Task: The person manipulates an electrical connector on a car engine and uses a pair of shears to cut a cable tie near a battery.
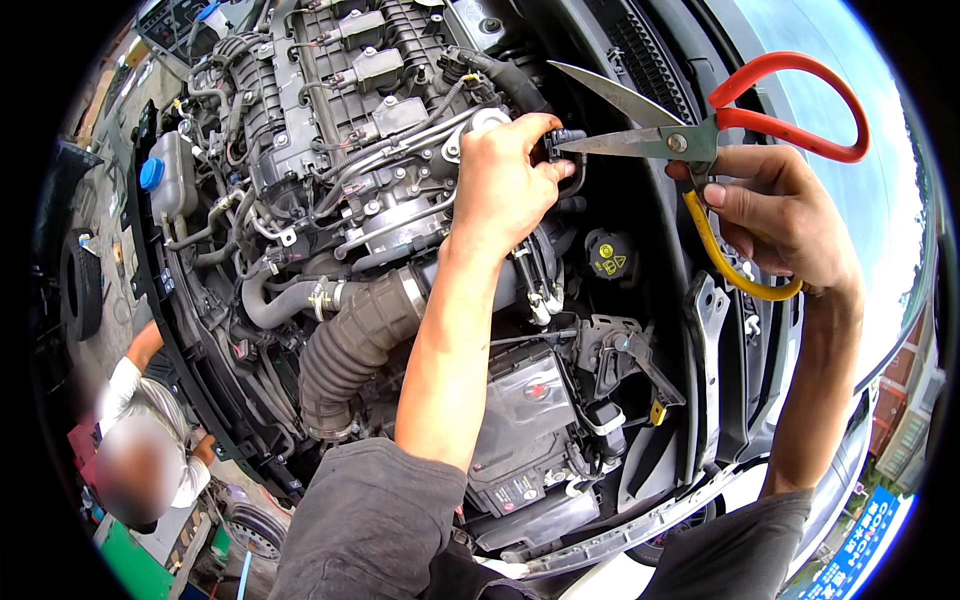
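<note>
Above the engine, my left hand (500, 180) pinches a small black plastic connector (567, 138) between thumb and forefinger. My right hand (785, 215) grips a pair of scissors (680, 143) by its handles, one loop red and the other yellow. The blades are spread apart, pointing left. The lower blade's tip reaches the connector beside my left fingertips; whether it presses on it I cannot tell. Below my left wrist runs a ribbed air intake hose (360, 345). The engine (370, 120) lies bare, with its coils and wiring showing.
A battery (525, 410) sits near my left forearm. A black fluid cap (610, 257) is below the scissors. A coolant tank (175, 180) with a blue cap stands at the left. Beyond the car's front a person (150, 440) is low down, near a tyre (80, 285).
</note>
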Motion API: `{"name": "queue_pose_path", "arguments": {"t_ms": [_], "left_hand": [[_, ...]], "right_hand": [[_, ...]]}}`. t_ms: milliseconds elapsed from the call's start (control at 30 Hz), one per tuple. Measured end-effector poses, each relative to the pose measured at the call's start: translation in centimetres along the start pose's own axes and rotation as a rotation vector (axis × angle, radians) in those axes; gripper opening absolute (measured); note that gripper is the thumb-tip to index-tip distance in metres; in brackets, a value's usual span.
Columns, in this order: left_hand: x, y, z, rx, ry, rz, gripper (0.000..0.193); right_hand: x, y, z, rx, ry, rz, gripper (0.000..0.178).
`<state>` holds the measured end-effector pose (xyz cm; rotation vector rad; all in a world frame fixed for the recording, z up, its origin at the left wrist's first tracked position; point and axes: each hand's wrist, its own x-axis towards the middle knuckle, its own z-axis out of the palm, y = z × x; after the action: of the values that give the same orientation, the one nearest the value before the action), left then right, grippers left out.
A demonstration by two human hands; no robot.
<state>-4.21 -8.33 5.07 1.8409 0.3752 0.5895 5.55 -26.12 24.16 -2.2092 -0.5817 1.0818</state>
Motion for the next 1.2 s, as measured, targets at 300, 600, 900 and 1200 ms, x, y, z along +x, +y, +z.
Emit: {"name": "queue_pose_path", "arguments": {"t_ms": [300, 600, 900, 1200], "left_hand": [[0.1, 0.2, -0.1, 0.016, 0.013, 0.037, 0.041], [0.2, -0.3, -0.2, 0.110, 0.047, 0.130, 0.036], [0.2, 0.3, -0.2, 0.005, 0.030, 0.091, 0.032], [0.2, 0.3, -0.4, -0.002, 0.042, 0.133, 0.035]], "right_hand": [[-0.9, 0.9, 2.7, 0.031, 0.179, -0.044, 0.035], [-1.6, -0.3, 7.7, 0.051, 0.453, -0.022, 0.054], [-1.3, 0.1, 10.9, -0.551, 0.632, -0.457, 0.030], [-1.0, 2.1, 8.8, -0.153, 0.540, -0.285, 0.026]]}}
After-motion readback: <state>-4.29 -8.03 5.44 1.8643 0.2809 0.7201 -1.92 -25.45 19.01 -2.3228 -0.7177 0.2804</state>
